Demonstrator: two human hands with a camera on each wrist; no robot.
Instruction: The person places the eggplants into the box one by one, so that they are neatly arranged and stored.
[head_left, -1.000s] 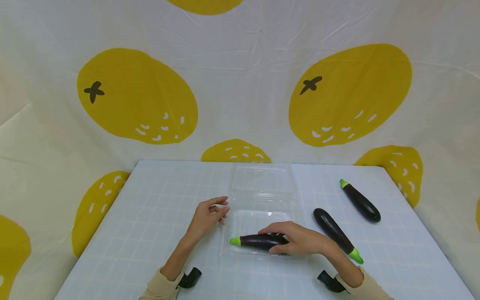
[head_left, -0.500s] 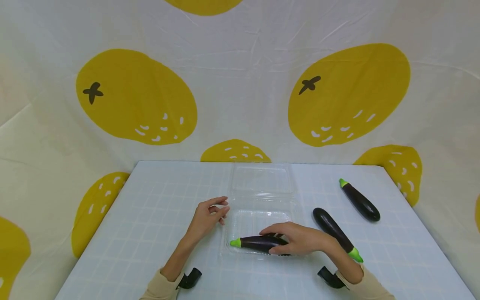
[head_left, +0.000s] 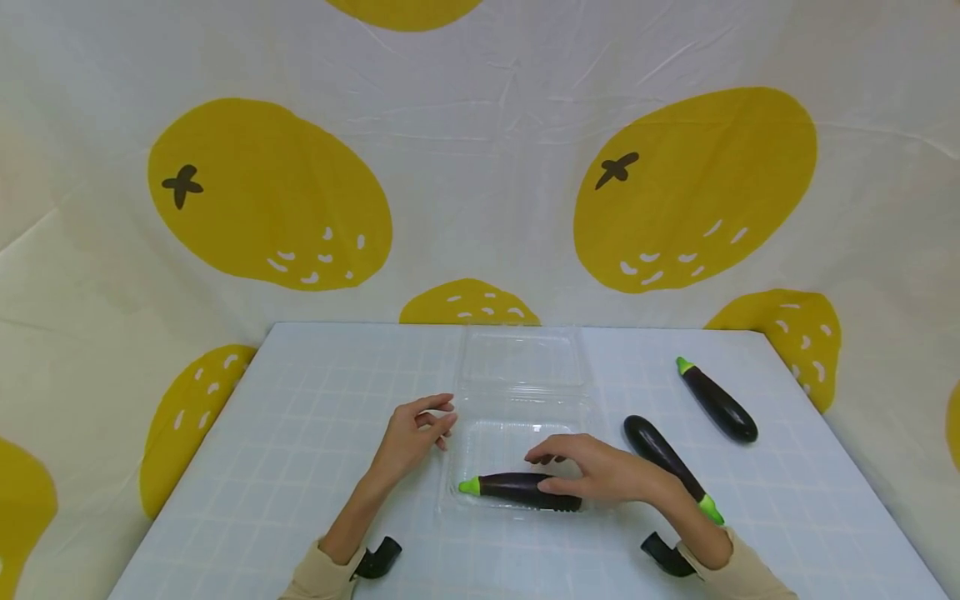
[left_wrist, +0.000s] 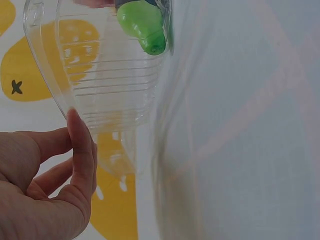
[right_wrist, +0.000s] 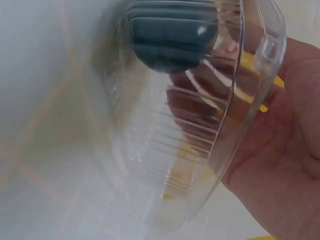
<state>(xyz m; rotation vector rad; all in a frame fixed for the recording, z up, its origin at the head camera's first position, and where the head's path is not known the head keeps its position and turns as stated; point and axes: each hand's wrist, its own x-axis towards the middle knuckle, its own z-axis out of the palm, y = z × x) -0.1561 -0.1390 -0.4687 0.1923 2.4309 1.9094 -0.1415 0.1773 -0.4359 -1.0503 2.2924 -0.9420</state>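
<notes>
A clear plastic clamshell container (head_left: 491, 442) lies with its lid (head_left: 521, 358) folded back behind it. Along the near side of its base lies a dark eggplant (head_left: 495, 486), green end to the left. My right hand (head_left: 600, 471) is over the eggplant's right half, fingers spread and raised off it, thumb near its top. My left hand (head_left: 408, 437) stays by the container's left side. In the left wrist view its fingertips are right at the rim (left_wrist: 45, 70), and the green end (left_wrist: 142, 22) shows through the clear wall.
To the right on the pale checked table (head_left: 322, 400) lie two more eggplants, one nearer (head_left: 663, 454) and partly behind the right forearm, one farther off (head_left: 720, 404). A cloth printed with yellow fruit hangs behind the table (head_left: 480, 167).
My right hand has loosened its hold on the eggplant, its fingers lifting and opening away. The eggplant stays in the container. My left hand has kept its place.
</notes>
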